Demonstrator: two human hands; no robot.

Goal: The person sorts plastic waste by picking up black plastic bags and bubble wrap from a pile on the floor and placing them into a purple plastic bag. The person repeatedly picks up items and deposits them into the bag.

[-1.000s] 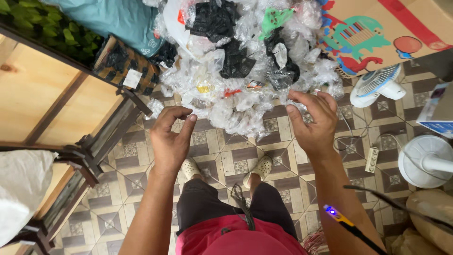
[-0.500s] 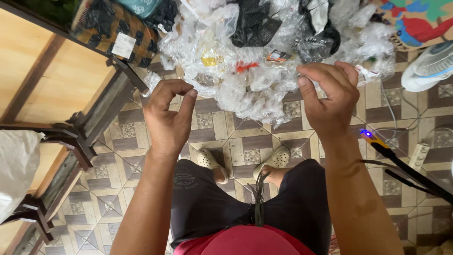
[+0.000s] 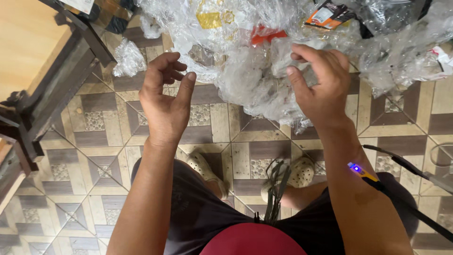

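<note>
My left hand hovers at the near edge of the clear plastic bag pile, fingers curled loose, gripping nothing. My right hand is over the pile's near edge too, fingers half-bent and touching crumpled film; can't tell if it pinches any. The pile lies on the patterned tile floor. Left of the pile stands a wooden table frame. My beige clogs sit just short of the pile.
</note>
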